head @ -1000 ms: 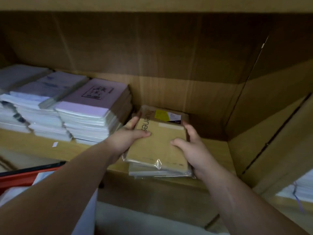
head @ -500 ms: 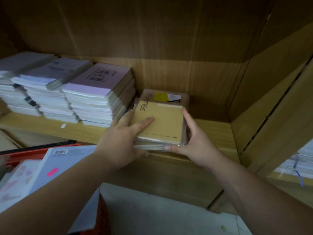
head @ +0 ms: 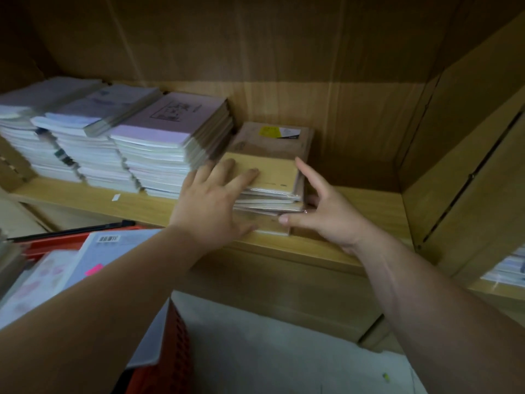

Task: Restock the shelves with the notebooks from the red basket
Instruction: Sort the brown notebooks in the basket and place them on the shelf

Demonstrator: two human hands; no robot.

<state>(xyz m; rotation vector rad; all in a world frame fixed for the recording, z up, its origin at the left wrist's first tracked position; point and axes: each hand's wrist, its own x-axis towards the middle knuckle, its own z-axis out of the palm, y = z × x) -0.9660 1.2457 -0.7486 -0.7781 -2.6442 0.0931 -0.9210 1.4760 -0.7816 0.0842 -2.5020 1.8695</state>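
Note:
A small stack of tan, plastic-wrapped notebooks [head: 277, 177] lies on the wooden shelf [head: 366, 200], in front of a brown notebook with a yellow label [head: 272, 137]. My left hand [head: 210, 203] rests flat on the stack's left side, fingers spread over the top cover. My right hand [head: 326, 211] is open at the stack's right edge, forefinger raised and thumb stretched along the front, only lightly touching or just off it. The red basket [head: 173, 351] sits at the lower left with pale wrapped notebooks [head: 93, 260] in it.
Three tall stacks of white and lilac notebooks [head: 159, 146] fill the shelf to the left, close against the tan stack. A wooden side panel [head: 460, 172] closes the shelf on the right, with bare shelf board before it. More stacked paper [head: 508, 268] shows at the far right.
Both hands pushed the tan notebooks back onto the shelf and have loosened their hold; the right hand's fingers have opened away from the stack. The view has tilted down, showing more of the basket.

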